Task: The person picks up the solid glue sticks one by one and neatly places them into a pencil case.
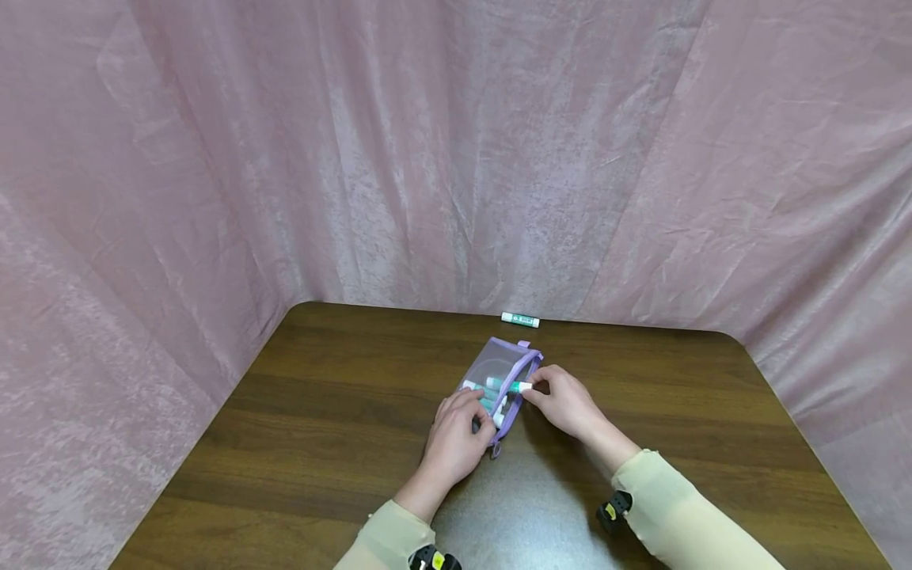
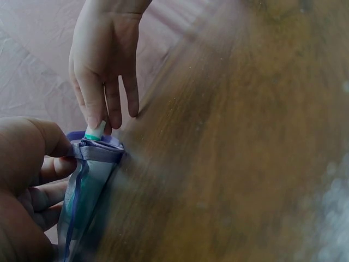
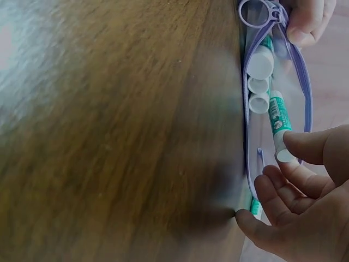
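A purple-edged mesh zipper pouch (image 1: 487, 366) lies on the table with its zip side gaping toward the right. My left hand (image 1: 456, 439) rests over its near part and pinches the rim of the opening in the left wrist view. Between thumb and fingers of my right hand (image 1: 566, 405) is the white end of a glue stick (image 3: 279, 115), green-labelled, whose other end is inside the pouch mouth. Several more glue sticks (image 3: 260, 64) lie stacked in the pouch, white ends facing the opening. The zip's ring pull (image 1: 495, 452) hangs at the near corner.
Another green and white glue stick (image 1: 520, 320) lies by the table's back edge, beyond the pouch. Pink curtains (image 1: 442, 158) hang behind and beside the brown wooden table (image 1: 321, 412). Each sleeve has a black wrist camera (image 1: 614, 511) on it.
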`<state>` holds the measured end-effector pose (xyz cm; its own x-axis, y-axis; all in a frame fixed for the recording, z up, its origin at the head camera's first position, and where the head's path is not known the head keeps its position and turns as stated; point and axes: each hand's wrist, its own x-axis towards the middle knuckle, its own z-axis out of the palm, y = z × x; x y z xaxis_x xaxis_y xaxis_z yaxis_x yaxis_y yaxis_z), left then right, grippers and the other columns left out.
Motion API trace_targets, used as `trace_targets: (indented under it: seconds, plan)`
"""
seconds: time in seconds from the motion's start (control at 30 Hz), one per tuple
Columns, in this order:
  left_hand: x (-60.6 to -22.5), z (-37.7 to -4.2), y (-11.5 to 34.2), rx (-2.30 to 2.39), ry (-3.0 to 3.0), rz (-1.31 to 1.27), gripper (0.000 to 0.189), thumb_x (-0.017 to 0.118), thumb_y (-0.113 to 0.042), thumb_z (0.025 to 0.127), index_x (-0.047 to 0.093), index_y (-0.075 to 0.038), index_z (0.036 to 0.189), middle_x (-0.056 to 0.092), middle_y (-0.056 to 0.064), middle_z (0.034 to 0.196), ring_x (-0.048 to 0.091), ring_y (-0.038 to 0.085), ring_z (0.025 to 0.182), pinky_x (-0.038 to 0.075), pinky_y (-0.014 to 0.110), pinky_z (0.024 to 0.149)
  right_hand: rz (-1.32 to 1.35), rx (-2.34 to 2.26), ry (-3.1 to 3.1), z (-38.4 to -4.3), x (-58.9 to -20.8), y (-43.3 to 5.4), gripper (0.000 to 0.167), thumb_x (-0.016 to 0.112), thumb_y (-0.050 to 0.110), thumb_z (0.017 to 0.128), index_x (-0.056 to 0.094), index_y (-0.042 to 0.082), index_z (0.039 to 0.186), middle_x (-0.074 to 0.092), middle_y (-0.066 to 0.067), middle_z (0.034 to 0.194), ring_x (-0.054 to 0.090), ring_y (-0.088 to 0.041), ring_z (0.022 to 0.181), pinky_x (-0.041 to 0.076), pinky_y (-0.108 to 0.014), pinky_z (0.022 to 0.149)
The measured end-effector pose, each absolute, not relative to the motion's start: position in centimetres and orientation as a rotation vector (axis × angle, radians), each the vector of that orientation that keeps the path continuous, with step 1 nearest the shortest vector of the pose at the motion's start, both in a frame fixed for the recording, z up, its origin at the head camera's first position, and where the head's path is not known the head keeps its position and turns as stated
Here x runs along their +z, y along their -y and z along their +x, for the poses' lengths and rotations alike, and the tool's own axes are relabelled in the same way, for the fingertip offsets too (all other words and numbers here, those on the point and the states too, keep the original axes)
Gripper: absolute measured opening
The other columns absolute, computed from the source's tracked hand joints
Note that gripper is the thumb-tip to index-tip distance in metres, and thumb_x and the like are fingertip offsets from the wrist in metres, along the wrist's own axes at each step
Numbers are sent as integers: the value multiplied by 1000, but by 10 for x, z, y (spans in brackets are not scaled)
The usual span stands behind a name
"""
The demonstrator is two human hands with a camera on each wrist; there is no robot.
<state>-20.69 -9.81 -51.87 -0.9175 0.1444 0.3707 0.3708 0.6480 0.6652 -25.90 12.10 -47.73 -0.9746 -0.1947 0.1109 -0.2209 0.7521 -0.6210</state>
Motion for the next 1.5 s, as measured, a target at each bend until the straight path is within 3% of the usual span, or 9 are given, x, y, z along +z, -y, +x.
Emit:
trace_targets:
  seconds: [0.17, 0.27, 0.4, 0.57, 0.77, 1.0, 1.27, 1.5]
  plan:
    - [-517, -206, 98, -1142, 2591, -417, 16, 66, -8, 93, 67, -14, 78, 71, 19, 142, 56, 44, 144, 34, 71, 124, 436, 1042, 2846, -279, -505, -128, 22, 80, 34, 101, 75, 12, 103, 72, -11, 117, 68, -32, 107, 55, -52, 95]
    - [-516, -206, 98, -1147, 2586, -421, 15, 67, -8, 92, 67, -13, 78, 71, 20, 142, 57, 45, 143, 34, 72, 123, 476, 997, 2808, -301, -537, -135, 25, 80, 44, 99, 75, 19, 102, 71, -3, 112, 66, -23, 97, 54, -45, 85]
    - [-516, -206, 97, -1146, 2581, -423, 15, 67, -7, 92, 68, -12, 78, 72, 21, 141, 57, 46, 143, 34, 72, 123, 454, 949, 2816, -314, -555, -134, 21, 82, 43, 97, 76, 23, 101, 71, 1, 108, 64, -17, 94, 52, -41, 80]
    - [-516, -206, 97, -1145, 2583, -422, 15, 66, -7, 92, 67, -12, 78, 72, 20, 140, 57, 45, 142, 35, 72, 123, 438, 983, 2859, -294, -521, -118, 17, 83, 29, 96, 77, 14, 98, 71, -5, 102, 66, -24, 92, 55, -48, 82]
    - [-517, -207, 98, -1149, 2580, -423, 15, 66, -7, 91, 67, -12, 78, 72, 20, 141, 57, 45, 143, 34, 72, 123, 389, 956, 2915, -272, -488, -102, 10, 81, 21, 98, 79, 12, 95, 72, -3, 98, 66, -21, 91, 55, -46, 83]
    - [-518, -206, 98, -1139, 2586, -422, 16, 66, -8, 93, 67, -13, 78, 72, 19, 141, 57, 44, 143, 34, 72, 123, 385, 927, 2943, -272, -489, -100, 12, 79, 24, 100, 83, 13, 99, 73, -5, 103, 65, -25, 98, 54, -47, 83]
    - [-518, -206, 98, -1141, 2594, -420, 17, 66, -8, 93, 67, -14, 78, 71, 19, 142, 57, 44, 144, 34, 71, 123, 499, 928, 2844, -287, -515, -110, 15, 78, 24, 100, 85, 12, 102, 73, -7, 104, 65, -32, 98, 53, -49, 81]
    - [-517, -206, 98, -1147, 2587, -415, 16, 66, -8, 93, 67, -13, 78, 72, 19, 141, 57, 44, 143, 34, 70, 124, 396, 997, 2899, -276, -496, -103, 10, 80, 20, 99, 84, 12, 98, 73, -5, 105, 65, -29, 102, 53, -51, 89]
